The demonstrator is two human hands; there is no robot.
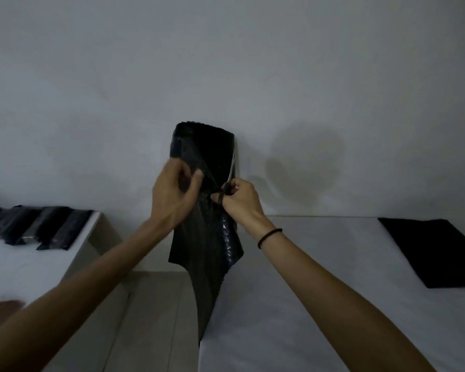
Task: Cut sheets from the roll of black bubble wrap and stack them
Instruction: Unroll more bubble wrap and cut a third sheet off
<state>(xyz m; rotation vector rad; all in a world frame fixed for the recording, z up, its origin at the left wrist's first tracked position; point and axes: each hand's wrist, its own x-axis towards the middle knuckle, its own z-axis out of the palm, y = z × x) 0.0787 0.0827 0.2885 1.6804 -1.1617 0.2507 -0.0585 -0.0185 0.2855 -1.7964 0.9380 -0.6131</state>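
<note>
— Where's the bubble wrap [204,157]?
— Held up against the far wall, loose end drooping between the two tables. The left hand [172,194] pinches its left edge; the right hand [239,200] is closed around scissors [227,183] at the right edge.
— And the cut sheets?
— A black stack [435,251] lies on the right table [306,304].

Black bubble wrap [204,237] with glossy dimpled texture; flat black stack of sheets [438,253] on white table [306,304]; black wristband [269,237]; dark, possibly grey-striped pieces [38,228].
</note>
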